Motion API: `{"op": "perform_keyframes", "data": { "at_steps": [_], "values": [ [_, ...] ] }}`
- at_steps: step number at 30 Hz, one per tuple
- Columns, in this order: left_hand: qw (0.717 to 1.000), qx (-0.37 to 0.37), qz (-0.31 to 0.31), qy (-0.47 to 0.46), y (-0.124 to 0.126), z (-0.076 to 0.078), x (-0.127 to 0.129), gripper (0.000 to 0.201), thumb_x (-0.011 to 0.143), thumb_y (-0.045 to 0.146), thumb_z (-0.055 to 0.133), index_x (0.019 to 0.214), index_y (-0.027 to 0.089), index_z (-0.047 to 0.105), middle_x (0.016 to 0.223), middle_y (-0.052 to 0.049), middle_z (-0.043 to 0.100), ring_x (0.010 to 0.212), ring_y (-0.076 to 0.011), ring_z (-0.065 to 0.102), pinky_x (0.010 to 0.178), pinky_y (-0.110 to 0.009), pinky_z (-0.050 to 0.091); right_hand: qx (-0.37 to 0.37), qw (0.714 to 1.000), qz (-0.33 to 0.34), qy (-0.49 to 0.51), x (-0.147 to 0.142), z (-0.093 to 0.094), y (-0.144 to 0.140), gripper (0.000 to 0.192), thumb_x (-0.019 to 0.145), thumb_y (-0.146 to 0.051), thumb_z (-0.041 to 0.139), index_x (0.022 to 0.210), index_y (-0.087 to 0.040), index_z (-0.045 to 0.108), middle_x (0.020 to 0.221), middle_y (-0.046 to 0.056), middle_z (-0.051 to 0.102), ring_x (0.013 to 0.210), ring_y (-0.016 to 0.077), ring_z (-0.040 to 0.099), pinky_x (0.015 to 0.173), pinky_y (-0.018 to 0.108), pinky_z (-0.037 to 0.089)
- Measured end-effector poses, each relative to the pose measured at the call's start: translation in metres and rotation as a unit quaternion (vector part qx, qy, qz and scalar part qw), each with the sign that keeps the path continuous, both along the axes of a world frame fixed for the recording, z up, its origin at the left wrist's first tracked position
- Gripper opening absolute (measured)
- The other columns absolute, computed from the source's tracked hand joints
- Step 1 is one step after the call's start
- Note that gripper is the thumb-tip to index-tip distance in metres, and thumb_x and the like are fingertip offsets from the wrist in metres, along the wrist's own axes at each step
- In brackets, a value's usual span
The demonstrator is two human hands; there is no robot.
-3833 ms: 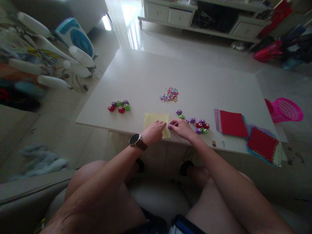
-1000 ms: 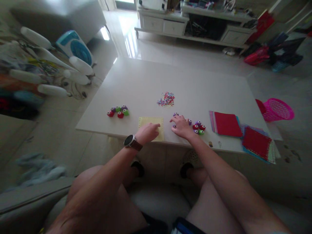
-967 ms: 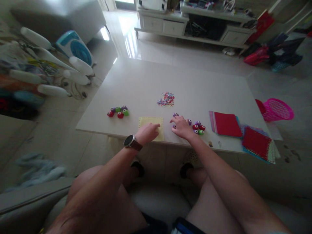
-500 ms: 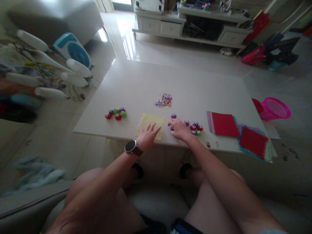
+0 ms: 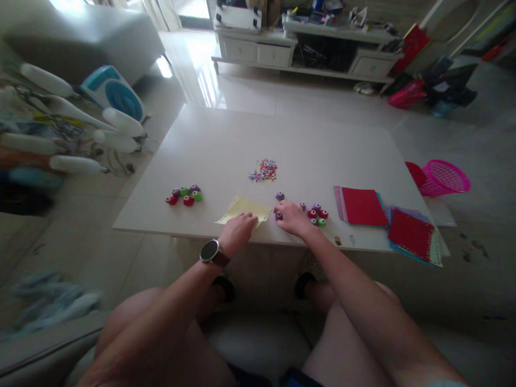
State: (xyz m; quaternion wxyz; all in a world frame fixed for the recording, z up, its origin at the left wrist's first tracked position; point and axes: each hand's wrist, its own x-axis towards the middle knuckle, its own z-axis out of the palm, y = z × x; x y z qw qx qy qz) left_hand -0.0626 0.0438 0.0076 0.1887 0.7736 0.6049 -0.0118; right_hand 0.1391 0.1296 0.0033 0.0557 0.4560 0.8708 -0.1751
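My left hand (image 5: 239, 231), with a watch on its wrist, has its fingers curled over the near edge of a yellow paper sheet (image 5: 244, 206). Small holes line the edges of this sheet, which is bent up off the table. To its right, my right hand (image 5: 293, 219) rests on the tabletop, fingers closed around a small purple craft punch (image 5: 278, 216) with a white top. Another purple punch (image 5: 279, 196) stands just beyond those fingers. Beside the right hand is a cluster of red, purple and green punches (image 5: 316, 213).
A second punch cluster (image 5: 184, 194) is on the left. Colourful confetti (image 5: 264, 170) lies mid-table. On the right are a stack of paper squares (image 5: 365, 207) and a pile of hole-edged sheets (image 5: 411, 236). Two small items (image 5: 337, 241) lie near the front edge. A pink basket (image 5: 445, 177) stands beyond the table.
My left hand's fingers, spread flat on the yellow sheet before, have curled in at its near edge. The sheet has gone from flat to bent. My right hand stays at the purple punch.
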Motion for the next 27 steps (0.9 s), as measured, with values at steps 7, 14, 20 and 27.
{"op": "perform_keyframes", "data": {
  "at_steps": [7,14,20,27],
  "values": [
    [0.995,0.034,0.085,0.03,0.02,-0.002,0.006,0.038,0.097,0.006,0.04,0.119,0.021,0.067,0.12,-0.011,0.07,0.11,-0.027,0.063,0.091,-0.041,0.048,0.007,0.999,-0.037,0.019,0.001,0.004,0.0,0.023,0.091,-0.022,0.061,0.111,-0.021,0.071,0.119,0.009,0.07,0.118,0.0294,0.058,0.098,0.046,0.041],
    [0.991,0.071,0.112,0.006,0.045,-0.02,0.01,0.051,0.099,0.006,0.034,0.145,0.018,0.052,0.148,-0.015,0.058,0.134,-0.0264,0.054,0.11,-0.042,0.043,0.014,0.998,-0.036,0.04,0.002,0.011,0.001,0.022,0.092,-0.026,0.061,0.111,-0.021,0.071,0.12,0.01,0.069,0.118,0.0289,0.057,0.099,0.045,0.04],
    [0.989,0.073,0.129,-0.006,0.05,-0.014,0.025,0.058,0.099,0.006,0.031,0.155,0.016,0.042,0.159,-0.016,0.048,0.145,-0.0302,0.046,0.118,-0.049,0.037,0.009,0.998,-0.041,0.045,0.009,0.013,0.003,0.023,0.091,-0.024,0.062,0.113,-0.021,0.069,0.124,0.01,0.067,0.12,0.028,0.057,0.099,0.043,0.04],
    [0.992,0.071,0.106,0.027,0.026,-0.004,0.03,0.058,0.098,0.006,0.033,0.155,0.012,0.042,0.156,-0.021,0.05,0.142,-0.0334,0.047,0.116,-0.054,0.039,-0.007,1.0,-0.023,0.0,0.006,0.013,-0.001,0.024,0.089,-0.017,0.062,0.112,-0.02,0.069,0.119,0.011,0.069,0.117,0.0282,0.061,0.1,0.043,0.042]
  ]
}}
